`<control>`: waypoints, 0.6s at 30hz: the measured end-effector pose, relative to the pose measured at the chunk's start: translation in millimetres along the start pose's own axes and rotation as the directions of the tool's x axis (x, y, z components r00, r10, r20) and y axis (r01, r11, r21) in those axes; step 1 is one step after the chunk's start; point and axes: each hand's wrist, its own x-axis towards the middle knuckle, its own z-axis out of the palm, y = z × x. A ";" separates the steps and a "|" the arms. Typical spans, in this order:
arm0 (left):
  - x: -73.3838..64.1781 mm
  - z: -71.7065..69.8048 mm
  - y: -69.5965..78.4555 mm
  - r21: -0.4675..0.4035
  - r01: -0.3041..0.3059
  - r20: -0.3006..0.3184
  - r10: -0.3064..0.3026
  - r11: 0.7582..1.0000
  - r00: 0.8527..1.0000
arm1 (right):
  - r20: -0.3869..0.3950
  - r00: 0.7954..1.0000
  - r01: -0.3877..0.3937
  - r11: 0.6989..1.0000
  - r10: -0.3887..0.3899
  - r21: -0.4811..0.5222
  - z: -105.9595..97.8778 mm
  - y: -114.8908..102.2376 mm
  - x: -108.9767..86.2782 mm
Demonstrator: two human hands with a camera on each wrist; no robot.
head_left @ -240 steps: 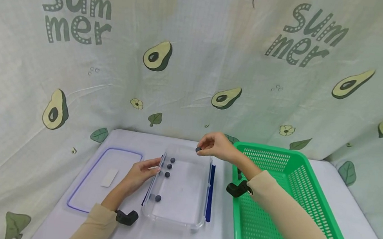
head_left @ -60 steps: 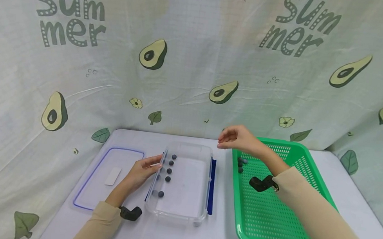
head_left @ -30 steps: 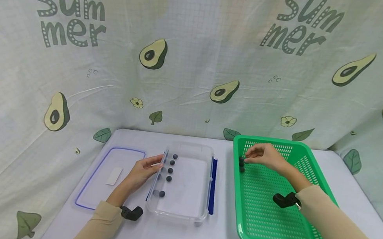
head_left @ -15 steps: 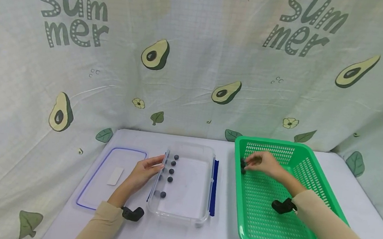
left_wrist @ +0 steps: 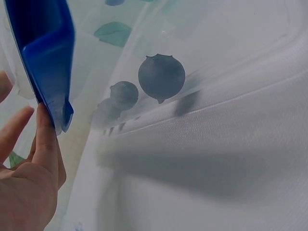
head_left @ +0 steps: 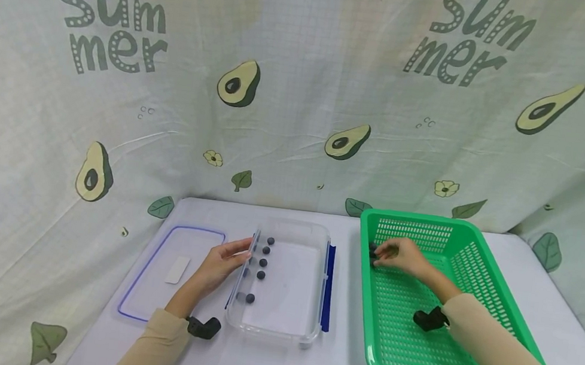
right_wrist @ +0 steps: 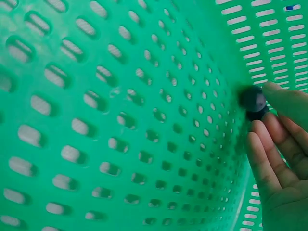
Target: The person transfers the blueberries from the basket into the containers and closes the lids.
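Observation:
My left hand touches the left side of a clear plastic box, its fingers fairly straight; in the left wrist view one finger rests against the blue clip. Inside the box, several small dark balls, perhaps blueberries, line the left wall. My right hand is inside the green basket, by its far left corner. In the right wrist view its thumb meets a dark blue ball while the other fingertips stay slightly spread beneath; a second ball is partly hidden there.
A clear lid with a blue seal lies left of the box, bearing a white rectangle. The box's right blue clip hangs open on the white table. A printed cloth hangs behind.
One more ball lies in the box than eight seconds ago. My right hand has come from above the basket's left rim down into its far left corner. The left hand stays at the box.

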 end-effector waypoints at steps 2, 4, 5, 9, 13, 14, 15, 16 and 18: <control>0.1 0.2 0.0 0.005 -0.008 0.001 0.008 1.000 1.000 | -0.007 1.000 -0.002 1.000 0.002 -0.009 0.4 1.6 -0.8; 0.2 0.4 0.2 0.004 -0.013 0.002 0.013 1.000 1.000 | -0.012 1.000 0.002 1.000 -0.002 -0.021 1.2 3.7 -1.3; 0.2 0.3 0.5 0.005 -0.015 0.004 0.015 1.000 1.000 | -0.015 1.000 0.003 1.000 -0.004 -0.027 1.8 5.0 -1.5; 0.0 0.3 1.4 0.007 -0.016 0.004 0.016 1.000 1.000 | -0.030 1.000 0.003 0.999 -0.004 -0.033 4.0 10.3 -1.8; 0.7 0.3 0.8 0.010 -0.013 0.002 0.013 1.000 1.000 | -0.053 0.999 -0.012 1.000 0.011 -0.022 7.4 14.6 -1.3; 0.9 0.3 0.5 0.008 -0.012 0.001 0.012 1.000 1.000 | -0.058 0.998 -0.010 1.000 0.009 -0.019 8.4 15.2 -1.4; 1.2 0.3 -0.2 0.012 -0.016 0.003 0.016 1.000 1.000 | -0.066 0.998 -0.014 1.000 0.013 -0.019 9.7 15.1 -1.6; 1.3 0.3 -0.6 0.010 -0.015 0.002 0.015 1.000 1.000 | -0.074 0.997 -0.017 1.000 0.016 -0.019 11.2 15.1 -1.8; 1.5 0.2 -1.2 0.010 -0.015 0.000 0.015 1.000 1.000 | -0.080 0.997 -0.014 1.000 0.012 -0.025 13.8 14.7 -2.3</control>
